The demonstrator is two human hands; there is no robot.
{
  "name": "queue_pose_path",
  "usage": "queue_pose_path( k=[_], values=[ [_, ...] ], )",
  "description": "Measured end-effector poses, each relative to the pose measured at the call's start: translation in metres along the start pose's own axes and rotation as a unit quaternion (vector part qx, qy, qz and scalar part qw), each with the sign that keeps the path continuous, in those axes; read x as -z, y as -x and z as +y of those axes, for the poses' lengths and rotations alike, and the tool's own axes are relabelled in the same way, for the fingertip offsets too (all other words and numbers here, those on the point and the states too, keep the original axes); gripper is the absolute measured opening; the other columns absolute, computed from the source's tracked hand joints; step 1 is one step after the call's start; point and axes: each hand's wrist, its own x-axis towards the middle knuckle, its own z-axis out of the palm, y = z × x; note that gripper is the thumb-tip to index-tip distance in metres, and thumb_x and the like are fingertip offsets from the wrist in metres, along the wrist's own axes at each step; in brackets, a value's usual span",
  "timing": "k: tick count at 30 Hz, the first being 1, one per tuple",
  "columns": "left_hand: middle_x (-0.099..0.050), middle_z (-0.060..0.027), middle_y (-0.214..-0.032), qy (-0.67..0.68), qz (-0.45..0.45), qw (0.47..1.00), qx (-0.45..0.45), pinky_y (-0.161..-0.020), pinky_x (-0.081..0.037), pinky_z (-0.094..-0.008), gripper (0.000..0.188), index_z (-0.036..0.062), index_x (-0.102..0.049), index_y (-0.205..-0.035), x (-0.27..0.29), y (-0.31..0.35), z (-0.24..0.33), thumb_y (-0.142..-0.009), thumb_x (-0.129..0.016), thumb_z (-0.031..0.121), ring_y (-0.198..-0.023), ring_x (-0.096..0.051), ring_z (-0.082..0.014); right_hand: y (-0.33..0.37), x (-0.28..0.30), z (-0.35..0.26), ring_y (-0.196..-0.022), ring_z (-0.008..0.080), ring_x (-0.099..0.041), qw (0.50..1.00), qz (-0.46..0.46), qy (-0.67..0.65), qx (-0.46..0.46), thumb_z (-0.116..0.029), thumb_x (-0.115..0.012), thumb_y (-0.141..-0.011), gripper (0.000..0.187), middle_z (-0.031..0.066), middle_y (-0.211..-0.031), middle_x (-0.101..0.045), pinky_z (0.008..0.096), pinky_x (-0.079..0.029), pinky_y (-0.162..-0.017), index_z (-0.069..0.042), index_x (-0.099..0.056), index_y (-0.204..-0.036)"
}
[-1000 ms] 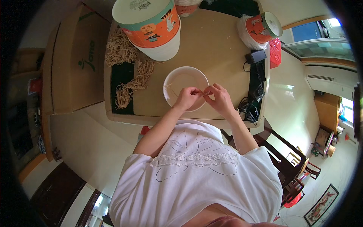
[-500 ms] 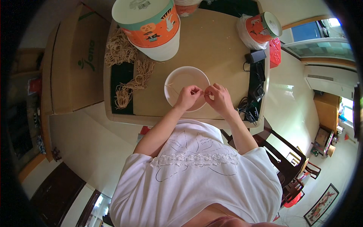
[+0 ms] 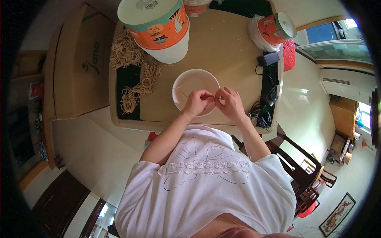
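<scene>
A white round tub [image 3: 193, 76] stands near the table's front edge, its open top facing up. A thin tan string [image 3: 179, 91] crosses from the tub's left rim toward my left hand [image 3: 195, 104], whose thumb and fingers pinch it. Just beside it, over the tub's right rim, my right hand [image 3: 231, 104] is closed in a pinch too, its fingertips almost touching those of the left. The short bit of string between them is mostly hidden by the fingers. At the left lie a big tangled heap of tan string [image 3: 126, 50] and a smaller bunch [image 3: 137, 90].
Upside-down stacked orange-and-green paper buckets [image 3: 158, 33] stand at the back left. A smaller printed tub [image 3: 274, 29] in plastic wrap is at the back right. Black adapters and cables [image 3: 262, 115] line the right edge. A large cardboard box [image 3: 81, 67] stands left of the table.
Almost nothing differs. Both hands stay pinched at the tub's right rim, with only slight finger movement, and the tub has shifted very slightly.
</scene>
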Motion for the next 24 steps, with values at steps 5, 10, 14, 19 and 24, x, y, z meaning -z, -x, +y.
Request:
queue_pose_path(
  k=[5,10,14,19,24],
  values=[
    [-0.070,-0.0068,-0.075,-0.048,0.018,0.998,-0.032,-0.063,-0.052,-0.0268,0.011,0.0024,-0.070,-0.089,-0.001,0.000,-0.003,-0.082,-0.069,0.011,-0.067,-0.066,-0.0120,0.000,-0.002,-0.001,-0.085,0.0246,-0.059,1.000,0.002,-0.016,-0.012,-0.014,-0.067,-0.075,0.016,0.0057,-0.084,-0.059,0.0381,-0.043,-0.073,-0.012,-0.059,-0.089],
    [-0.070,-0.0086,-0.078,-0.066,0.021,0.997,-0.046,-0.065,-0.053,-0.0285,0.011,0.0036,-0.070,-0.088,-0.001,0.001,-0.001,-0.081,-0.070,0.012,-0.070,-0.068,-0.0158,0.000,-0.004,0.001,-0.083,0.0242,-0.059,0.999,0.017,-0.041,-0.003,-0.013,-0.066,-0.075,0.016,0.0055,-0.082,-0.058,0.0380,-0.043,-0.072,-0.012,-0.058,-0.089],
    [-0.070,-0.0088,-0.078,-0.070,0.032,0.996,-0.055,-0.065,-0.053,-0.0285,0.009,0.0035,-0.069,-0.085,-0.002,0.001,0.000,-0.081,-0.070,0.012,-0.070,-0.068,-0.0161,-0.002,-0.003,-0.001,-0.072,0.0244,-0.059,0.998,0.049,-0.022,0.030,-0.006,-0.065,-0.074,0.012,0.0071,-0.077,-0.058,0.0367,-0.046,-0.066,-0.007,-0.058,-0.084],
    [-0.066,-0.0026,-0.074,-0.072,0.052,0.992,-0.084,-0.055,-0.049,-0.0246,0.007,0.0014,-0.067,-0.088,-0.003,-0.001,-0.010,-0.085,-0.068,0.008,-0.064,-0.060,-0.0074,0.001,-0.005,0.003,-0.081,0.0254,-0.058,0.999,0.021,-0.025,-0.003,-0.012,-0.065,-0.075,0.015,0.0062,-0.082,-0.058,0.0385,-0.043,-0.072,-0.009,-0.057,-0.087],
    [-0.067,-0.0039,-0.077,-0.073,0.051,0.993,-0.080,-0.057,-0.051,-0.0253,0.008,0.0007,-0.065,-0.089,-0.001,0.000,-0.008,-0.086,-0.066,0.008,-0.067,-0.062,-0.0089,0.000,-0.003,-0.002,-0.082,0.0256,-0.058,0.998,0.025,-0.046,-0.018,-0.012,-0.065,-0.075,0.015,0.0066,-0.082,-0.058,0.0386,-0.043,-0.072,-0.009,-0.058,-0.088]
  ],
)
